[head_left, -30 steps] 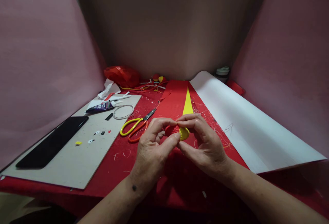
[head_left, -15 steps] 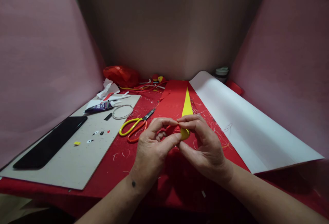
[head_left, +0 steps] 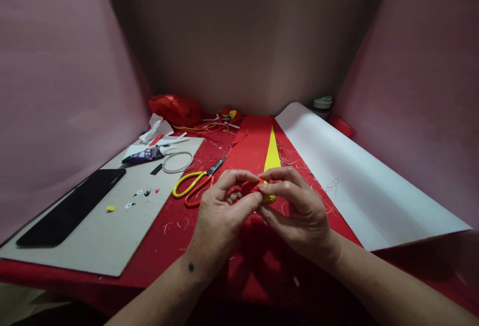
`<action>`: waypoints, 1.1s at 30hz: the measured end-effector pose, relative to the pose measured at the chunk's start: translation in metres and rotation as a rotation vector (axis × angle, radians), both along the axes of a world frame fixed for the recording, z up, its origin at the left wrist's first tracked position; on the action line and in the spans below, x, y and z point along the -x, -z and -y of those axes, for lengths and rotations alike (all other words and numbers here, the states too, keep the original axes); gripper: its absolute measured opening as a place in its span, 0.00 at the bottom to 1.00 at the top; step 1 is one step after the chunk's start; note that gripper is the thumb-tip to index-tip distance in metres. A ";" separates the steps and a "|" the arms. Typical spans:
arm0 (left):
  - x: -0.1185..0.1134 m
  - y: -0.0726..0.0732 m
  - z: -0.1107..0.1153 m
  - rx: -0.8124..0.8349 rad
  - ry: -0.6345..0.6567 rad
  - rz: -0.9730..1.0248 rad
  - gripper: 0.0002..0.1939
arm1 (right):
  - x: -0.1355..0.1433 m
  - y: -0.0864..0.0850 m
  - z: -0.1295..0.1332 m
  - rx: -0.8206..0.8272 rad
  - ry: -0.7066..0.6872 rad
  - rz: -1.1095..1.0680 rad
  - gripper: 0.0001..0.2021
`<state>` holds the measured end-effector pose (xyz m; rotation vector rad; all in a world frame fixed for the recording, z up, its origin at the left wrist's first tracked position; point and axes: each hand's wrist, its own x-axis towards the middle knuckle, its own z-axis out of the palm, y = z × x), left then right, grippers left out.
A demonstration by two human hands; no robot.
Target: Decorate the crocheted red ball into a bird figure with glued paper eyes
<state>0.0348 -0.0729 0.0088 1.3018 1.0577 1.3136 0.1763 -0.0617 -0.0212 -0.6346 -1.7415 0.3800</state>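
Over the front of the red table, my left hand [head_left: 223, 206] and my right hand [head_left: 301, 208] meet on a small rounded piece of red and yellow corrugated paper [head_left: 269, 198]. My left thumb and fingers close around its red side. Fingertips of my right hand pinch it near the yellow side, and part of the piece is hidden behind them. Just beyond lie a red corrugated sheet [head_left: 249, 141] and a long yellow pointed strip [head_left: 274, 152]. Scissors [head_left: 200, 182] with one yellow and one orange-red handle rest left of my left hand.
On a grey board [head_left: 112, 251] at left lie a black phone [head_left: 71, 208], a glue tube [head_left: 144, 155], a ring [head_left: 177, 162] and tiny paper cutouts [head_left: 129, 205]. A large white sheet [head_left: 359, 181] spans the right. A red plastic bag [head_left: 175, 109] sits at the back.
My right fingers have shifted on the paper piece, with a fingertip now farther over its red part. The piece looks slightly turned, showing less yellow. Both hands stay in place.
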 end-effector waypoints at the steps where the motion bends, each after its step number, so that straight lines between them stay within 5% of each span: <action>1: 0.000 0.000 0.000 0.004 0.000 -0.003 0.05 | 0.000 0.000 0.000 -0.005 -0.002 -0.003 0.13; 20: 0.003 -0.001 -0.003 0.061 0.030 0.058 0.07 | -0.003 -0.002 0.001 0.026 -0.040 0.028 0.15; 29: 0.017 -0.010 -0.005 0.031 0.112 -0.255 0.07 | -0.007 -0.012 -0.002 0.606 -0.210 -0.278 0.06; 33: 0.018 -0.011 -0.007 0.027 0.172 -0.318 0.09 | -0.009 -0.012 -0.005 0.726 -0.217 -0.296 0.08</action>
